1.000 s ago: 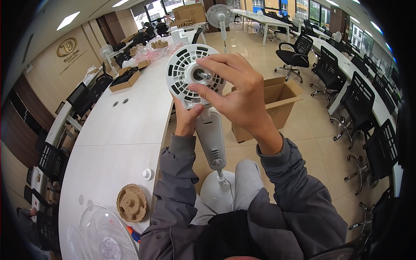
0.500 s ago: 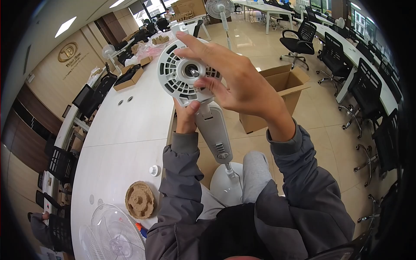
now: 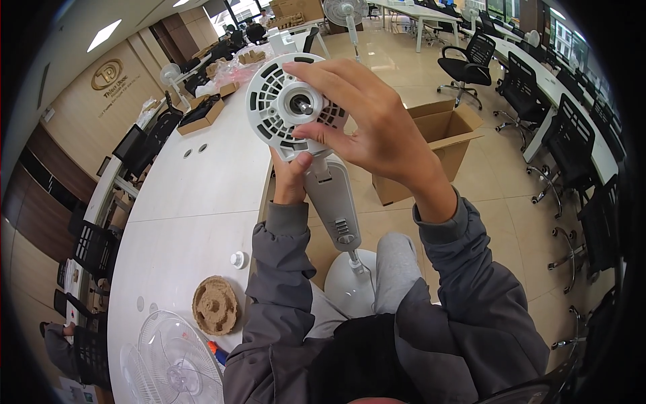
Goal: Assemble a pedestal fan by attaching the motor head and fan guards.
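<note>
Right hand (image 3: 377,114): arched over fan head (image 3: 277,101), fingers (image 3: 316,77) spread wide, contact unclear. Left hand (image 3: 291,180): gripped underside, six o'clock. Table edge (image 3: 260,192): ran seven o'clock. Floor (image 3: 498,215): lay four o'clock.

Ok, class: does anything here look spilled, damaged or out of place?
Nothing looks spilled or damaged. Slightly odd: the fan head has a bare, uncovered shaft, while a fan guard lies apart on the white table.

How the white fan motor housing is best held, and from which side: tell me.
Probably cup the motor housing by its outer rim from below, with the left hand: the rim is round, and this leaves the metal shaft at its middle clear.
</note>
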`<state>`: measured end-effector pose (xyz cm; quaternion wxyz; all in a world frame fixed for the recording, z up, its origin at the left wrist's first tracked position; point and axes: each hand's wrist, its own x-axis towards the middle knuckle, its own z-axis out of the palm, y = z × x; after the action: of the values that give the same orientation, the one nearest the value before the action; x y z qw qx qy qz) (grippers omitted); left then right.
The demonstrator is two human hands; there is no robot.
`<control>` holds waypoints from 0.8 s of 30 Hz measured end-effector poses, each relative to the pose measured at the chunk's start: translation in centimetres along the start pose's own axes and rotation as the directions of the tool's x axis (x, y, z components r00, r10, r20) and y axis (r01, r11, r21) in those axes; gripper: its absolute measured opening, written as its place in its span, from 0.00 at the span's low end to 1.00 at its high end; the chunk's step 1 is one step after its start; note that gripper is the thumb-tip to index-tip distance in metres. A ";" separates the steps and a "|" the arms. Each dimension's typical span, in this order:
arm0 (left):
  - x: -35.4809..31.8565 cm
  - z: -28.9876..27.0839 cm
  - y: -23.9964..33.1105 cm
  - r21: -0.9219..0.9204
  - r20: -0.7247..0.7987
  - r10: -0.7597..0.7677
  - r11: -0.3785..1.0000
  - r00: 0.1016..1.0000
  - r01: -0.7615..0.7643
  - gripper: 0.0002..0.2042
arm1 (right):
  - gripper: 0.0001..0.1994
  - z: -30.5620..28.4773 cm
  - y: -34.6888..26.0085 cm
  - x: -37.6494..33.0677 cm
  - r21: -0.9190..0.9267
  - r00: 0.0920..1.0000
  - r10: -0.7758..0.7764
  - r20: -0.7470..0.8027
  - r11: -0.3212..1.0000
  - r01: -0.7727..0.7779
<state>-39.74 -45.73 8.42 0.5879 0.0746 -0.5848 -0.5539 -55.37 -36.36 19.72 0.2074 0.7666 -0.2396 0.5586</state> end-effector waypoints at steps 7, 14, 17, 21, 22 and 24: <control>0.0 -0.5 -0.1 0.016 0.016 -0.029 0.999 0.999 0.029 0.52 | 0.33 0.7 -0.1 -0.3 -0.100 0.999 0.005 -0.041 0.995 -0.009; 0.1 -0.6 -0.4 0.075 0.046 0.029 0.997 0.999 -0.032 0.50 | 0.34 0.7 -0.3 -0.2 -0.070 0.997 -0.016 -0.071 0.997 0.011; 0.2 -0.4 -0.3 0.065 0.036 0.024 0.998 0.999 -0.026 0.50 | 0.33 0.5 -0.5 0.0 -0.084 0.998 0.022 -0.059 0.996 -0.027; 0.4 -0.4 -0.1 0.044 0.043 0.045 0.998 0.998 -0.047 0.50 | 0.33 0.3 -0.5 0.3 -0.107 1.000 0.017 -0.013 0.994 -0.018; 0.4 -0.5 -0.1 0.003 0.060 0.020 1.000 0.998 -0.020 0.51 | 0.33 0.3 -0.4 0.5 -0.106 1.000 -0.018 0.004 0.994 0.018; 0.4 -0.6 0.0 -0.041 0.073 0.000 0.999 0.997 0.003 0.53 | 0.33 0.1 -0.3 0.7 -0.103 0.998 -0.057 0.028 0.993 0.059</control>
<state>-39.43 -46.36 8.53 0.5671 0.0425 -0.5944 -0.5686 -54.95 -36.31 20.34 0.2601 0.7683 -0.2483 0.5296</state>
